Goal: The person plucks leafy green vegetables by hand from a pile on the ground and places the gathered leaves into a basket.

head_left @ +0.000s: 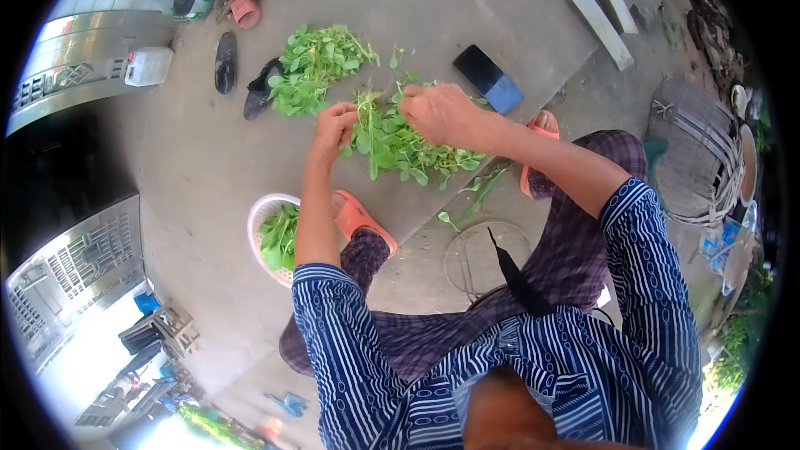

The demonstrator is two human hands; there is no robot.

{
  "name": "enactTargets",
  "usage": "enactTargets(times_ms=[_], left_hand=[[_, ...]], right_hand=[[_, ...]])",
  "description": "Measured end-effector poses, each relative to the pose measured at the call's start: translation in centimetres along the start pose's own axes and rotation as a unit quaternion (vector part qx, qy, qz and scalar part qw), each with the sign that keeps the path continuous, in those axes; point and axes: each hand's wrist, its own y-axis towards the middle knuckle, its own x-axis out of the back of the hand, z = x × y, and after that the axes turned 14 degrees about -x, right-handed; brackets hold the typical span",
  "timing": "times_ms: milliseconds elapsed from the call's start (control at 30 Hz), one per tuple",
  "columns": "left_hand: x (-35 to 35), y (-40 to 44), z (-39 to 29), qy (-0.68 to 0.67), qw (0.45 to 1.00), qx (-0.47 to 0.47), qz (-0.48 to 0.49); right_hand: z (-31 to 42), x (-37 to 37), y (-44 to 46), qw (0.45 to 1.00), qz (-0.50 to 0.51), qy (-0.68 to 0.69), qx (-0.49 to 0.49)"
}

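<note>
Leafy greens [392,142] lie in a loose pile on the concrete floor in front of me. At the pile's left edge my left hand [337,123] is closed, its fingertips pinched on the stems of some greens. My right hand [439,115] is curled over the top of the same pile, fingers closed; what lies inside them is hidden. A second heap of greens [317,67] rests just beyond my left hand. Beside my left foot stands a pale plastic basket [252,223] with picked leaves [280,237] inside.
A dark phone [479,71] lies partly on a blue item [503,95] beyond my right hand. Black shoes [225,62] sit near the far heap. A white jug [148,66] stands at left; white bars [600,27] and a woven basket [696,150] are at right.
</note>
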Motion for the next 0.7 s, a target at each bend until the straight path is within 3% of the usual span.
enactTargets(times_ms=[100,200,300,533,700], left_hand=[[-1.0,-0.8,-1.8,-0.034,0.999,0.003,0.017],[-2.5,-1.8,-3.9,-0.027,0.998,-0.015,0.059],[-3.6,-2.5,-5.6,-0.012,0.996,-0.013,0.083],[-3.3,-3.3,-6.3,-0.062,0.993,0.022,0.099],[-3.8,-3.3,-6.1,-0.119,0.985,0.055,0.11]], right_hand=[[0.2,0.0,0.5,0.991,-0.074,0.113,-0.004],[0.5,-0.5,0.6,0.989,-0.09,0.12,-0.013],[0.3,-0.7,0.8,0.997,-0.015,0.067,-0.032],[0.9,-0.6,0.7,0.999,0.006,0.049,-0.018],[0.7,-1.0,0.7,0.998,-0.041,0.024,0.044]])
